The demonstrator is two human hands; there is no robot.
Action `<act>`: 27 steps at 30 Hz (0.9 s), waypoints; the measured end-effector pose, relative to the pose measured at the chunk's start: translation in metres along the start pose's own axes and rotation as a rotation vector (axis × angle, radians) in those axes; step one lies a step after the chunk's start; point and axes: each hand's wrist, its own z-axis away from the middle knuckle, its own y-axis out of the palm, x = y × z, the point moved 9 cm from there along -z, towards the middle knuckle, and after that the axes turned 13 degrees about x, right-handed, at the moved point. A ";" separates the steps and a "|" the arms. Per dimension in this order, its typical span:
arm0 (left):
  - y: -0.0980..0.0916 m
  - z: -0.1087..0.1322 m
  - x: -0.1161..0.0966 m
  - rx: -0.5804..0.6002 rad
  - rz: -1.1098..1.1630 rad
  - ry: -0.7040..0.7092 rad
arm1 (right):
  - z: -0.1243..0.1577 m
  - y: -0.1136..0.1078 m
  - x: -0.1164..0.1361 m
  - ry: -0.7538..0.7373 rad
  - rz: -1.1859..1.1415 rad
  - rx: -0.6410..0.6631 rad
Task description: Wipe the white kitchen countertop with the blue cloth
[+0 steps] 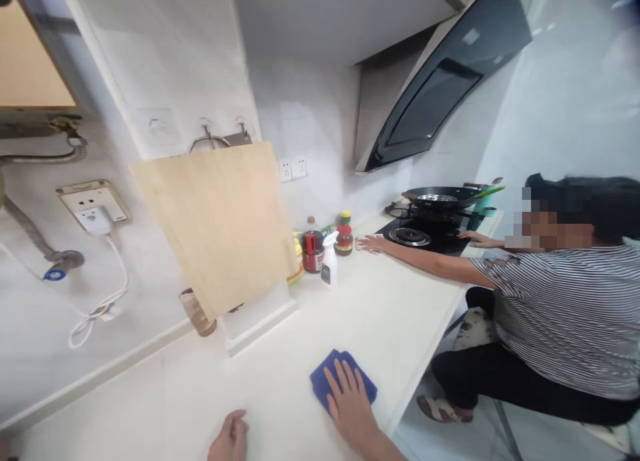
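A folded blue cloth (320, 380) lies on the white countertop (280, 408) near its front edge. My right hand (350, 404) rests flat on top of it, fingers stretched out and slightly apart. The palm covers part of the cloth. To the left, my left hand (229, 438) is low over the countertop at the bottom of the view. Its fingers are loosely curled in, and nothing shows in them. Whether it touches the surface I cannot tell.
A wooden cutting board (220, 228) stands by the wall, with a brown jar (199, 314) beside it. A white spray bottle (329, 261) and sauce bottles (344, 234) stand farther back. A seated person (565, 314) reaches over the counter near the stove (415, 238) and wok (440, 198).
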 end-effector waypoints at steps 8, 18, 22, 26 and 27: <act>-0.001 0.007 -0.013 -0.069 0.004 0.043 | 0.067 -0.010 0.043 -0.067 0.013 0.036; 0.006 0.005 -0.010 -0.052 0.007 0.051 | 0.060 -0.035 0.041 -0.074 0.021 0.135; 0.008 0.006 -0.011 -0.046 0.020 0.052 | 0.060 -0.030 0.036 -0.101 0.021 0.131; 0.009 0.006 -0.009 -0.034 0.027 0.058 | 0.053 -0.029 -0.006 -0.047 0.024 0.093; 0.009 0.006 -0.009 -0.032 0.029 0.058 | 0.050 -0.029 -0.023 -0.005 0.032 0.080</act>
